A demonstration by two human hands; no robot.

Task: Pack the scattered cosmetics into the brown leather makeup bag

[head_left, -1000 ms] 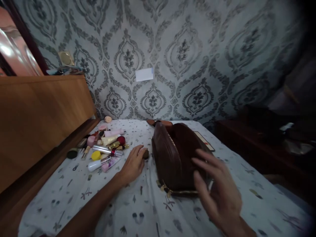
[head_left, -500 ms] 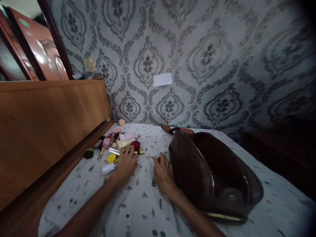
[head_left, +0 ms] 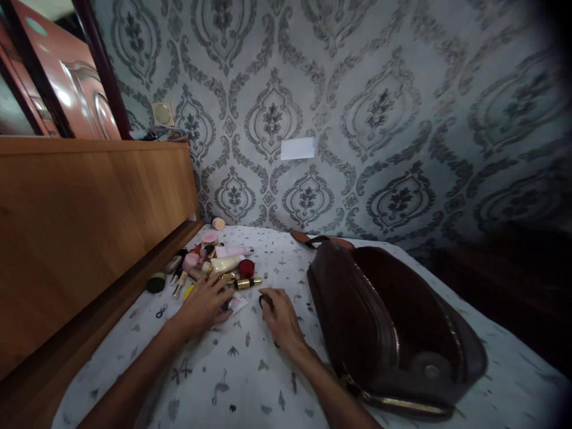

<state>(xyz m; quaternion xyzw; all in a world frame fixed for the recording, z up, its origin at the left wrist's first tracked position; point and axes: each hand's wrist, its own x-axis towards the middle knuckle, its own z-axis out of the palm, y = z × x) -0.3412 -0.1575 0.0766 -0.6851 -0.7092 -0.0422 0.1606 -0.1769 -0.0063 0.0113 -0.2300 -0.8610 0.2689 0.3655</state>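
Observation:
My left hand (head_left: 204,302) lies over the near side of a cluster of cosmetics, its fingers spread. A yellow round item (head_left: 188,291) and a small clear packet (head_left: 238,303) show beside it. Just beyond its fingertips are a gold tube (head_left: 248,283), a cream tube (head_left: 226,264) and a red jar (head_left: 246,268). My right hand (head_left: 279,316) is curled round a small dark round object (head_left: 265,300), left of the open brown bag (head_left: 357,322). The lower part of that object is hidden by the fingers.
A dark-lidded jar (head_left: 156,282) sits at the cluster's left, and a small peach item (head_left: 218,223) near the wall. The wooden headboard (head_left: 98,202) borders the left. A brown strap (head_left: 313,239) lies behind the bag. White patterned sheet (head_left: 268,381) covers the bed.
My left hand has moved left and nearer, covering where the white bottle and silver tube were. My right hand has shifted slightly left, and the dark object in it now shows more.

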